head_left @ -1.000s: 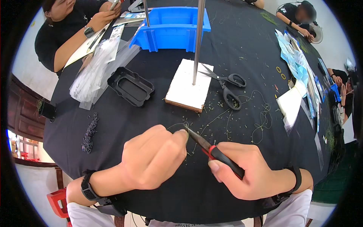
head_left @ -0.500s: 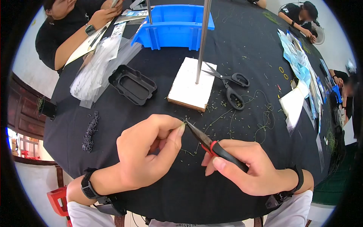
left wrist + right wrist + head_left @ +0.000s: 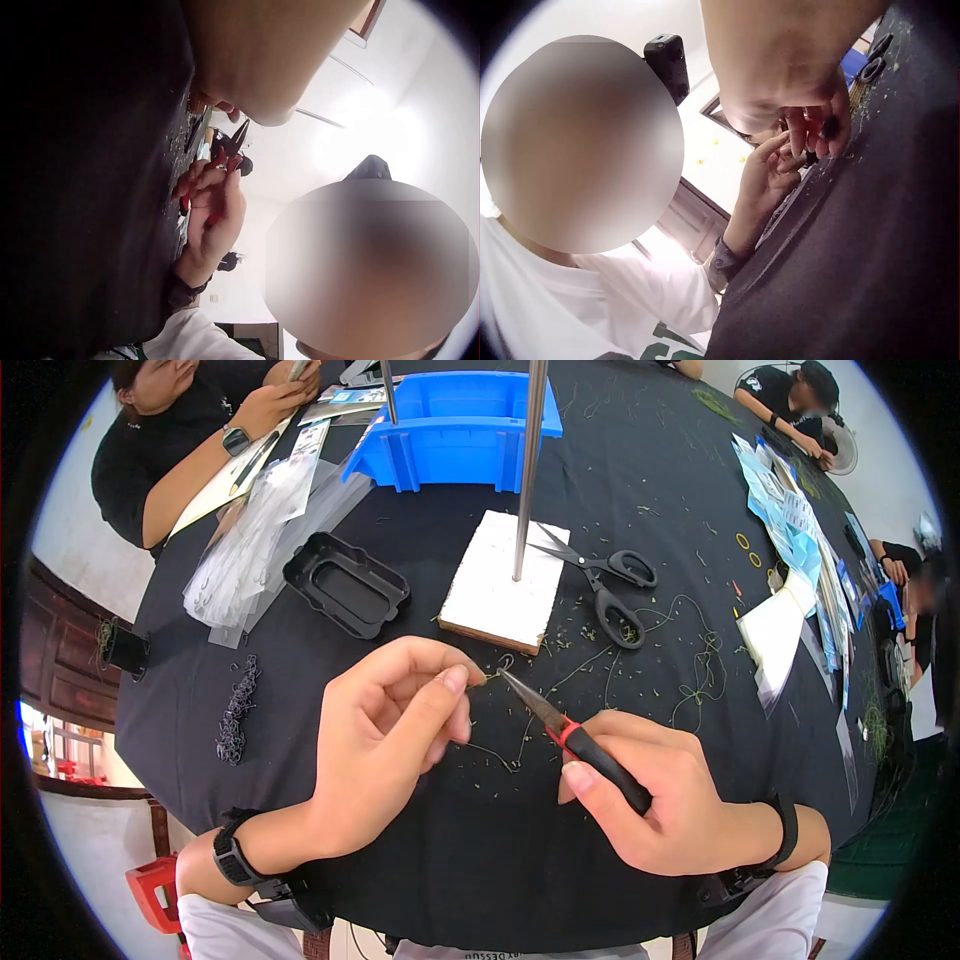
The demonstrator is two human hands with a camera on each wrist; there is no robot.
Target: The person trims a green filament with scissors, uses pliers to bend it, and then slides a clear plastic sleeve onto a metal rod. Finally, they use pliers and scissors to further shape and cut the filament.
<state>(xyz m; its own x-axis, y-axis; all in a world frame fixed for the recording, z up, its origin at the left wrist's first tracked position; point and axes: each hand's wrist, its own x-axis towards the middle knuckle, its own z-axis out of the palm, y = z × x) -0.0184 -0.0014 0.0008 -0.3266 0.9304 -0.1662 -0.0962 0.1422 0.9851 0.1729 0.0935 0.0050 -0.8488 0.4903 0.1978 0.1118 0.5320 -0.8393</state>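
Note:
In the head view the right hand (image 3: 655, 795) grips pliers (image 3: 600, 760) with red and black handles, their tip beside a small hook (image 3: 506, 661). The left hand (image 3: 390, 745) pinches something thin and greenish between thumb and forefinger, just left of the plier tip. A thin line (image 3: 490, 753) trails on the cloth to the right of the left hand's fingers. The left wrist view shows the right hand (image 3: 214, 206) round the pliers (image 3: 238, 139). In the right wrist view the left hand (image 3: 769, 176) is partly behind the right hand (image 3: 817, 124).
A white block (image 3: 505, 585) bears a metal rod (image 3: 530, 470); scissors (image 3: 605, 575) lie against its right side. Beyond are a black tray (image 3: 345, 585) and a blue bin (image 3: 455, 455). A hook pile (image 3: 237, 710) lies left, packets (image 3: 780, 620) right. Other people sit around the table.
The left hand has turned to show its thumb and inner fingers, then drawn slightly left from the plier tip. A hook now shows at the tip. The right hand has moved only slightly.

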